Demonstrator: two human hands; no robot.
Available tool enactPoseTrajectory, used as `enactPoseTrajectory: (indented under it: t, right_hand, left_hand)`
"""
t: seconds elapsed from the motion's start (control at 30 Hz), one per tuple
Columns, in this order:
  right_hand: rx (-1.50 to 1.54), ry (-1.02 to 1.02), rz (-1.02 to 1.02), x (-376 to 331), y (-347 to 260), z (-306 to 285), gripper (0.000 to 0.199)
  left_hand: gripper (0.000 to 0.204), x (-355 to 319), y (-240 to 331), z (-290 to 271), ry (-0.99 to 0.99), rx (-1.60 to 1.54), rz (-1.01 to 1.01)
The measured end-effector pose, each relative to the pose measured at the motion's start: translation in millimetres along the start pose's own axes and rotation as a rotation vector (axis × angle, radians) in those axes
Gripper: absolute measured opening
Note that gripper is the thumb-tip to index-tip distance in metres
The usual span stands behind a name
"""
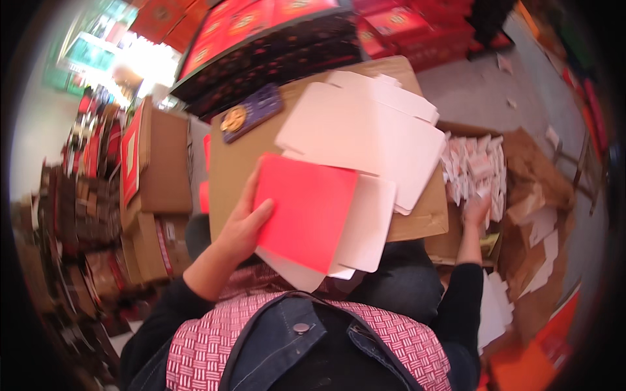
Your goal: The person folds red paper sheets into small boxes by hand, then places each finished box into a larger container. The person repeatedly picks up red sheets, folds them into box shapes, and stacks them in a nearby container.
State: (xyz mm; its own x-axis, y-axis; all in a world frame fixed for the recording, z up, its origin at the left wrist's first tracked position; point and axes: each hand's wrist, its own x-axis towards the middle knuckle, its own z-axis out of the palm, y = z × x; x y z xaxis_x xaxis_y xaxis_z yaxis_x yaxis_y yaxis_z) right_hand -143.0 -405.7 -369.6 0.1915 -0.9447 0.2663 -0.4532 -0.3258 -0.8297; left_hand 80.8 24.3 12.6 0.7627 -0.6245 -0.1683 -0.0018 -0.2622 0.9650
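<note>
My left hand grips the left edge of a red carton, thumb on its red face. White inner flaps of this carton stick out at its right and lower side. Behind it, flat white carton blanks lie overlapping on a brown cardboard surface. Off to the right, my right hand reaches into an open cardboard box filled with small white packets. Its fingers are among the packets and blurred, so their grip does not show.
A dark blue patterned case with a gold emblem lies at the cardboard's far left. Stacked red and black boxes rise beyond. Brown cartons stand at left. Crumpled brown paper and white scraps lie right of the packet box.
</note>
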Motion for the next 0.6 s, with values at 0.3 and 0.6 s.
enactPoseTrajectory:
  t: [0.3,0.6]
  right_hand:
    - [0.565,-0.227,-0.587,-3.0,-397.0,-172.1,0.033]
    - [0.562,-0.304,-0.478,-134.8,-579.4,-142.8,0.031]
  left_hand:
    - [0.059,-14.0,-6.3,8.4,-0.041,-0.791,0.075]
    - [0.057,-70.0,-4.4,1.2,0.019,-1.116,0.327]
